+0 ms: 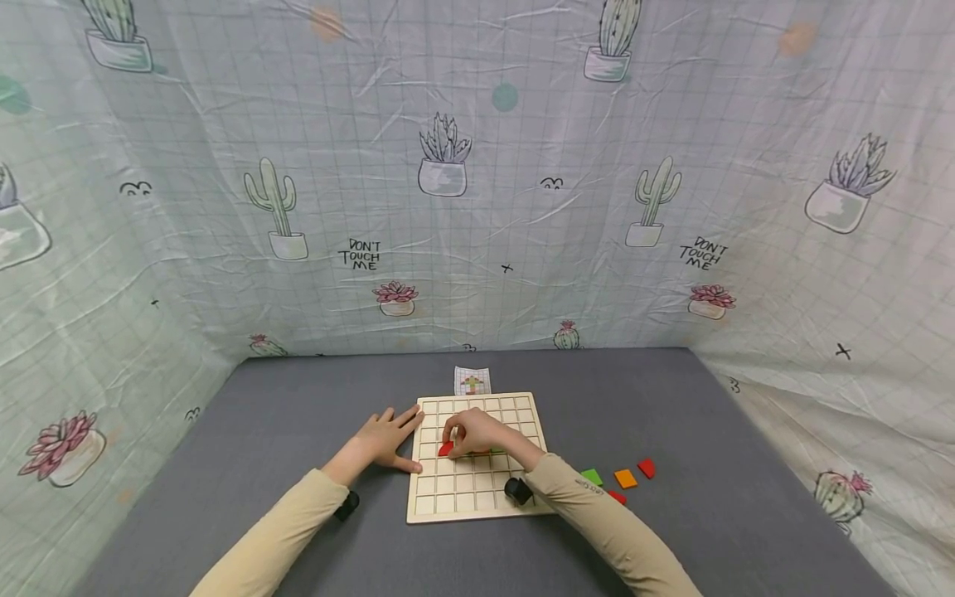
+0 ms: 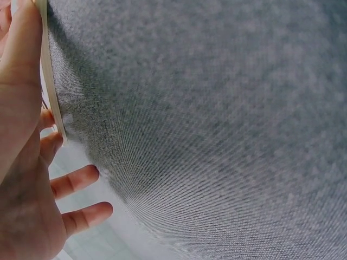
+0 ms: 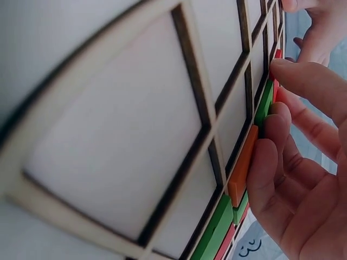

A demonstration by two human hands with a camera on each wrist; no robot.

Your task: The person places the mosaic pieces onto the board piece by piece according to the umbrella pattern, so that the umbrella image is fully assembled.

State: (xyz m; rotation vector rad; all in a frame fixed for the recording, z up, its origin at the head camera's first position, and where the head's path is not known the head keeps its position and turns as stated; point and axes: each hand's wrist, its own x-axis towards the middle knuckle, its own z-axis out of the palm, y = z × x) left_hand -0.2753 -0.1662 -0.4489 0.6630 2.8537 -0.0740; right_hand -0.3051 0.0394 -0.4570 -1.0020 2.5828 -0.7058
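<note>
A pale wooden grid board (image 1: 440, 506) lies on the grey table. My left hand (image 1: 384, 438) rests at its left edge with fingers spread; the left wrist view shows thumb and fingertips against the board's rim (image 2: 50, 76). Over the middle of the grid, my right hand (image 1: 477, 431) pinches a red tile (image 1: 445, 448) between thumb and forefinger, low over a cell. The right wrist view shows a green tile (image 3: 264, 105), an orange tile (image 3: 244, 168) and another green tile (image 3: 214, 230) set in the grid by the curled fingers. In the head view my right hand mostly hides these.
Right of the board, by my right sleeve (image 1: 604, 518), lie a loose green tile (image 1: 592, 477), an orange tile (image 1: 625, 478) and two red tiles (image 1: 647, 468). A small card with a coloured pattern (image 1: 472, 381) sits behind the board. Printed cloth (image 1: 507, 307) hangs around the table.
</note>
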